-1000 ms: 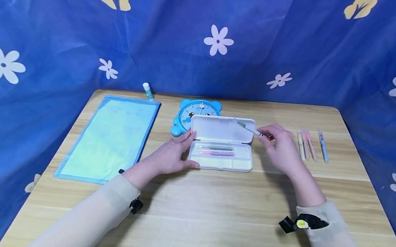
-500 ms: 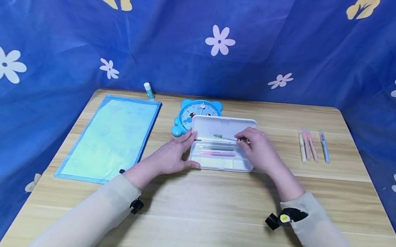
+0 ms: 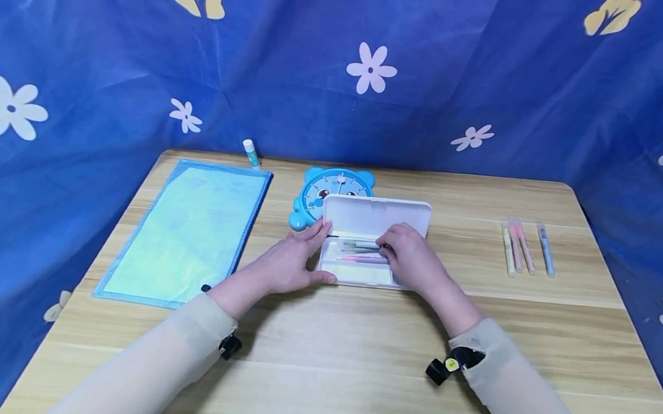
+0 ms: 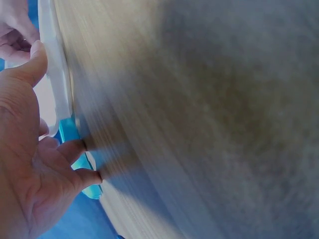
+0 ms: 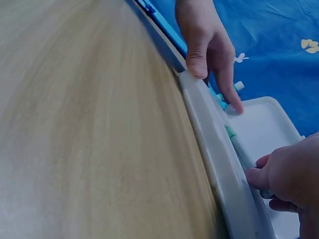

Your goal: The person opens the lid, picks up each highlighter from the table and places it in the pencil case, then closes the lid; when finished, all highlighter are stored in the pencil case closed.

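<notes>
A white pencil case [image 3: 355, 274] stands with its lid [image 3: 369, 216] raised, and several pens [image 3: 360, 258] lie in its tray. My left hand [image 3: 287, 263] rests at the case's left end, thumb at the front edge and a forefinger against the lid, fingers spread. With thumb and fingers my right hand [image 3: 413, 258] pinches a green-tipped marker [image 5: 241, 149], low over the tray's back part; its near end is partly hidden by the fingers. In the left wrist view the left hand [image 4: 30, 124] touches the case's edge.
Behind the case stands a blue animal-shaped clock [image 3: 314, 195]. On the left lies a light-blue mesh pouch [image 3: 184, 239], with a glue stick [image 3: 250, 154] behind it. Several markers [image 3: 519, 248] lie at the right on the wooden table [image 3: 321, 379].
My right hand has moved left and down from the case's right side, bringing the green-tipped marker from in front of the lid into the tray. The left hand has stayed put.
</notes>
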Demonstrator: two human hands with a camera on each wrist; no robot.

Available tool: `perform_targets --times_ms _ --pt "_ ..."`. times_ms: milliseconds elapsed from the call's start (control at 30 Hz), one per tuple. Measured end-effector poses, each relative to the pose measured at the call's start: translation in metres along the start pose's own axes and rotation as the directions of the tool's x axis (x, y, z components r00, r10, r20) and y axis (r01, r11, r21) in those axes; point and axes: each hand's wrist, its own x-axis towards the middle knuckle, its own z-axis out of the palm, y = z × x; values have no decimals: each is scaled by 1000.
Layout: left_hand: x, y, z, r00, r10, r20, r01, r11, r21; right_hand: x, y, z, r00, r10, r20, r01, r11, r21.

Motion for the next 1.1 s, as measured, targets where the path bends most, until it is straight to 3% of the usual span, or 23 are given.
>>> perform_targets --times_ms 233,500,700,800,1100 --pt "0 1 1 1000 7 -5 -7 1000 -1 -3 2 5 999 -53 -4 52 997 -50" --pt "-1 0 1 1000 1 -7 -1 1000 0 -3 1 2 993 -55 105 63 995 -74" --pt "0 -1 1 1000 -1 -8 1 1000 1 -2 -5 0 986 -57 155 84 982 -171" --pt "0 -1 1 1000 -1 -5 1 1000 3 -3 -5 0 988 -58 141 81 984 -160" --pt "0 1 0 1000 4 -2 -4 1000 -1 -14 6 -13 998 -64 20 64 998 0"
